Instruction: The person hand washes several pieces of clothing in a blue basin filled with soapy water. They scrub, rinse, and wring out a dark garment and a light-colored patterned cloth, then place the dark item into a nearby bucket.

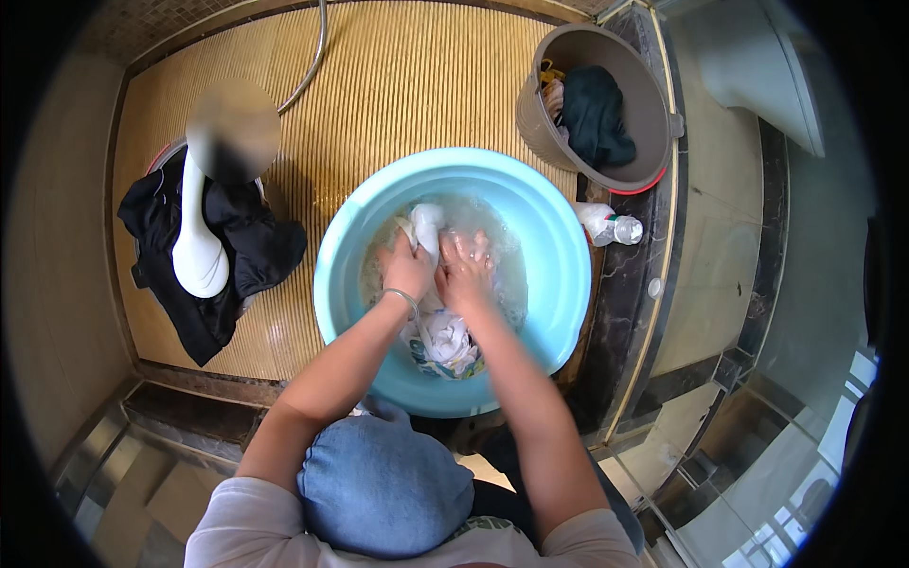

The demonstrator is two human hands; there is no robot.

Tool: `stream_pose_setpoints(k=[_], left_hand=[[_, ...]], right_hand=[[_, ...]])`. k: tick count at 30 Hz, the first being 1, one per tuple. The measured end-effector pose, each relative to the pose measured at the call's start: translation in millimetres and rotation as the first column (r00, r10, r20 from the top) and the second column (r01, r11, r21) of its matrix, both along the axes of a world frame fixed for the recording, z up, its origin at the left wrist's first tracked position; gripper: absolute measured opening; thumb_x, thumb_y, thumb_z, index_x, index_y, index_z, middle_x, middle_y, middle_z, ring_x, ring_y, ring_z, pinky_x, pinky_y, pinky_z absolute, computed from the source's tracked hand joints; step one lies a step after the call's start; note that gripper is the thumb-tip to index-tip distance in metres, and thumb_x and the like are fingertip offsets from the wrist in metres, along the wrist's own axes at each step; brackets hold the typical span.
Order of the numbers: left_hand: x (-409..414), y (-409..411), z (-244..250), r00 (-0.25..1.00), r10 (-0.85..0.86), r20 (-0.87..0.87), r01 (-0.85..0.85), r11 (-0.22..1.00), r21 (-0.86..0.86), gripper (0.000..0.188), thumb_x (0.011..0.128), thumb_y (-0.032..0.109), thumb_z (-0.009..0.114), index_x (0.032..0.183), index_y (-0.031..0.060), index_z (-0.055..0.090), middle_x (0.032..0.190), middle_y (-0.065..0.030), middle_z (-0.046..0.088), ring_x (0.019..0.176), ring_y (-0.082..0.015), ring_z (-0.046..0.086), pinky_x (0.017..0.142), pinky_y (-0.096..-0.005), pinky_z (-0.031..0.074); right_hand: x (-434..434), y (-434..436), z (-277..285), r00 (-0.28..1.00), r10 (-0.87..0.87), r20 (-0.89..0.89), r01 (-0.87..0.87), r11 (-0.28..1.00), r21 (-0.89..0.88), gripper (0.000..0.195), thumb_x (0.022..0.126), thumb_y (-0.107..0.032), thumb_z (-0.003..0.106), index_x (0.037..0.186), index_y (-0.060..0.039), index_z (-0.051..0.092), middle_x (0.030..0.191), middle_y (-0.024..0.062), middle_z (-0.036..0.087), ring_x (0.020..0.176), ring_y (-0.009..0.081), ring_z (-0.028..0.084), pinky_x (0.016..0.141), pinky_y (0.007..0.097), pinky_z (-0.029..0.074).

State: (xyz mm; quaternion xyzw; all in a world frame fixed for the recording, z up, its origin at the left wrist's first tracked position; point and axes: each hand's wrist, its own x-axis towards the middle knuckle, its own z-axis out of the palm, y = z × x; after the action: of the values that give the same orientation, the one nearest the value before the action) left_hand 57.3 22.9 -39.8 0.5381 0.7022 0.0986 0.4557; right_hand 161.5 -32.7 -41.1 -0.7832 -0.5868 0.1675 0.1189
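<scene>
A light blue plastic basin with cloudy, bubbly water stands in front of me. My left hand, with a bangle at its wrist, grips a wet white cloth in the basin. Beside it, my right hand is partly under the water, fingers spread, against the cloth; whether it grips anything is hard to see. Nearer to me in the basin, a bunched white cloth with a green and yellow print lies in the water.
At left, black clothing lies over a container with a white long-handled dipper on it. A grey-brown bucket with dark green cloth stands at back right, near a clear plastic bottle. A metal shower hose runs behind.
</scene>
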Motion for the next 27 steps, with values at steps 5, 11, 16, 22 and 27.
stream_pose_setpoints(k=[5, 11, 16, 22, 27], left_hand=[[-10, 21, 7, 0.931, 0.286, 0.229, -0.199, 0.920, -0.338, 0.044, 0.088, 0.027, 0.047, 0.127, 0.0078, 0.042, 0.126, -0.0155, 0.047, 0.117, -0.0310, 0.045, 0.091, -0.0418, 0.040], [12, 26, 46, 0.264, 0.727, 0.634, -0.059, 0.668, -0.741, 0.063, 0.093, 0.056, 0.024, 0.132, 0.0088, 0.037, 0.125, -0.0136, 0.049, 0.117, -0.0260, 0.046, 0.099, -0.0377, 0.037], [-8, 40, 42, 0.570, 0.408, 0.714, 0.174, 0.789, -0.590, 0.043, 0.092, 0.048, 0.040, 0.109, 0.0113, 0.054, 0.098, -0.0078, 0.059, 0.082, -0.0215, 0.057, 0.071, -0.0331, 0.047], [5, 4, 12, 0.359, 0.669, 0.650, 0.020, 0.691, -0.722, 0.035, 0.091, 0.034, 0.051, 0.108, 0.0049, 0.058, 0.093, -0.0056, 0.063, 0.078, -0.0150, 0.059, 0.067, -0.0262, 0.048], [-4, 32, 39, 0.730, 0.457, 0.507, -0.124, 0.819, -0.560, 0.038, 0.090, 0.034, 0.052, 0.109, 0.0017, 0.058, 0.101, -0.0100, 0.062, 0.086, -0.0163, 0.059, 0.076, -0.0283, 0.047]], right_hand=[[46, 5, 2, 0.990, -0.134, 0.042, 0.137, 0.988, -0.070, 0.046, 0.078, -0.024, 0.060, 0.121, -0.0115, 0.051, 0.121, 0.0166, 0.049, 0.117, 0.0423, 0.039, 0.099, 0.0490, 0.032], [-32, 28, 28, 0.748, -0.327, -0.578, 0.448, 0.891, 0.076, 0.032, 0.078, -0.015, 0.059, 0.107, -0.0043, 0.054, 0.104, 0.0213, 0.054, 0.096, 0.0412, 0.053, 0.082, 0.0468, 0.042], [-65, 16, 113, 0.786, 0.042, -0.617, 0.171, 0.944, 0.282, 0.021, 0.072, -0.012, 0.065, 0.091, -0.0097, 0.056, 0.088, 0.0132, 0.056, 0.076, 0.0355, 0.058, 0.065, 0.0431, 0.048], [-20, 19, 50, 0.839, -0.103, -0.535, 0.307, 0.900, 0.308, 0.012, 0.077, -0.018, 0.062, 0.078, -0.0095, 0.054, 0.075, 0.0127, 0.057, 0.068, 0.0328, 0.057, 0.060, 0.0432, 0.046], [50, 0, 37, 0.880, -0.469, 0.078, 0.461, 0.882, 0.103, 0.020, 0.081, -0.026, 0.057, 0.081, -0.0055, 0.054, 0.075, 0.0142, 0.059, 0.075, 0.0345, 0.059, 0.068, 0.0466, 0.045]])
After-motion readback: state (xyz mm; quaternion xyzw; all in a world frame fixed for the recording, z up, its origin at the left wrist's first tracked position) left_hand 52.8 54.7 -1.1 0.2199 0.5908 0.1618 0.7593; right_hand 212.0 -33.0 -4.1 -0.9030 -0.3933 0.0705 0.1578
